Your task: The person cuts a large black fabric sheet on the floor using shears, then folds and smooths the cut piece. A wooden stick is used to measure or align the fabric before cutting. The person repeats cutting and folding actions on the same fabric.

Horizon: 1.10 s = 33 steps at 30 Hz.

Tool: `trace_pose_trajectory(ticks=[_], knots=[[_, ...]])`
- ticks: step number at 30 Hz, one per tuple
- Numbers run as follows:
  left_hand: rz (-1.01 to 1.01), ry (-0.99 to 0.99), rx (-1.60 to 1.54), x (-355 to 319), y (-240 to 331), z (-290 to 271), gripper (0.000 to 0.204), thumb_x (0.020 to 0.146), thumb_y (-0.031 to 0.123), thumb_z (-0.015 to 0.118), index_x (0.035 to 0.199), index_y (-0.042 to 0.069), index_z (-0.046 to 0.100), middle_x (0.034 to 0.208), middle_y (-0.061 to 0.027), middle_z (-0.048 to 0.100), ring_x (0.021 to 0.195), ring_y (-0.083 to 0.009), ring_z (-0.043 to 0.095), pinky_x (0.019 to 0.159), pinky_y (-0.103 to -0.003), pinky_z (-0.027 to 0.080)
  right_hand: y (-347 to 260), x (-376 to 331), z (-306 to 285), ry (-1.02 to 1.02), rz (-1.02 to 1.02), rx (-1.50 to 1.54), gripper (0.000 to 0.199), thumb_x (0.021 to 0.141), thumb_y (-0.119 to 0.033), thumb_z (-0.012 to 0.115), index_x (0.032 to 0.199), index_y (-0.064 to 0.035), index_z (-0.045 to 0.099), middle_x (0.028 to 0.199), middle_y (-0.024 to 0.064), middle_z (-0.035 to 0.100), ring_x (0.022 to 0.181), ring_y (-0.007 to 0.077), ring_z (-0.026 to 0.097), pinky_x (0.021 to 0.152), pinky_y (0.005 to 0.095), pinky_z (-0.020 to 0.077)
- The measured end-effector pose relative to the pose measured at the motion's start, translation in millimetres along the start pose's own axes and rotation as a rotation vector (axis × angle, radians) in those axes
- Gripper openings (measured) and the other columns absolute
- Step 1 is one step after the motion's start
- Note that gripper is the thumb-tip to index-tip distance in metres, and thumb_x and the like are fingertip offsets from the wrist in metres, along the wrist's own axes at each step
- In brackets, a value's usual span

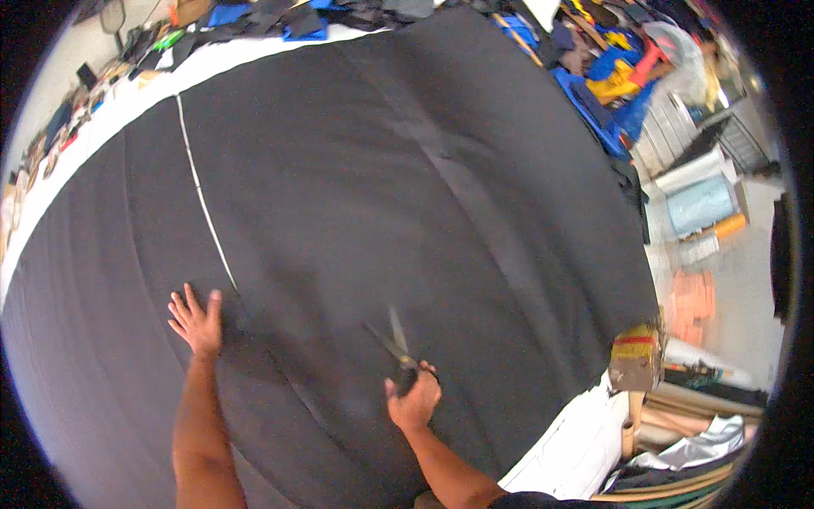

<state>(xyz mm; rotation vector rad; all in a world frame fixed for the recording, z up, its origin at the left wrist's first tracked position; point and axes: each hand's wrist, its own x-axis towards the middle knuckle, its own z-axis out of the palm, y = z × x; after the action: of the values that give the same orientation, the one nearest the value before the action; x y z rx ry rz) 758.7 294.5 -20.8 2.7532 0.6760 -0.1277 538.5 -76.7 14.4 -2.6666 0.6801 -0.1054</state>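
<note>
A wide sheet of black fabric spreads over the table under both hands. My left hand lies flat on it with the fingers spread. In my right hand is a pair of scissors, its blades apart and pointing away from me above the fabric. Motion blurs the blades a little. A thin white line, perhaps a slit showing the white below, runs from the fabric's far edge to just beyond my left hand.
Fabric scraps in several colours are heaped at the far right. A cardboard box stands by the table's right edge. Rolls and folded material lie at the lower right. White table surface shows past the fabric.
</note>
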Motion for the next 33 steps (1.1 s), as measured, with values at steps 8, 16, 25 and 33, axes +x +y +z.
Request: trace_pose_trajectory(ticks=[8,16,25,33], knots=[[0.235,0.004,-0.449,-208,-24,-104,0.051,0.093,0.031,0.063,0.133,0.0,0.052,0.142,-0.0223,0.048,0.133,-0.04,0.043,0.114,-0.049,0.031,34,-13,-23,0.123,-0.159,0.25,0.074,0.082,-0.044,0.076,0.13,0.0028,0.046,0.136,0.0229,0.051,0.131,0.0416,0.044,0.108,0.0526,0.0316],[0.244,-0.408,0.012,-600,-213,-180,0.061,0.092,0.042,0.063,0.131,-0.003,0.056,0.132,-0.0274,0.057,0.126,-0.0452,0.049,0.106,-0.049,0.041,180,-158,-171,-0.27,-0.046,0.397,0.058,0.083,-0.056,0.071,0.097,-0.0005,0.061,0.096,0.0218,0.067,0.09,0.0428,0.063,0.078,0.0489,0.0503],[-0.31,0.116,-0.372,-763,-277,-227,0.039,0.095,0.028,0.062,0.118,-0.004,0.065,0.111,-0.0223,0.069,0.106,-0.0348,0.064,0.094,-0.042,0.047,471,-403,-234,-0.112,-0.167,0.412,0.04,0.09,-0.023,0.055,0.122,0.0013,0.059,0.113,0.0301,0.064,0.105,0.0431,0.062,0.093,0.0517,0.047],[0.044,0.131,-0.203,-777,-187,-241,0.059,0.092,0.039,0.063,0.135,0.0,0.054,0.137,-0.0292,0.052,0.128,-0.0449,0.048,0.107,-0.048,0.039,525,-448,-242,-0.745,-0.138,0.0,0.034,0.087,-0.028,0.06,0.112,-0.006,0.067,0.108,0.0211,0.068,0.1,0.0379,0.065,0.087,0.048,0.0512]])
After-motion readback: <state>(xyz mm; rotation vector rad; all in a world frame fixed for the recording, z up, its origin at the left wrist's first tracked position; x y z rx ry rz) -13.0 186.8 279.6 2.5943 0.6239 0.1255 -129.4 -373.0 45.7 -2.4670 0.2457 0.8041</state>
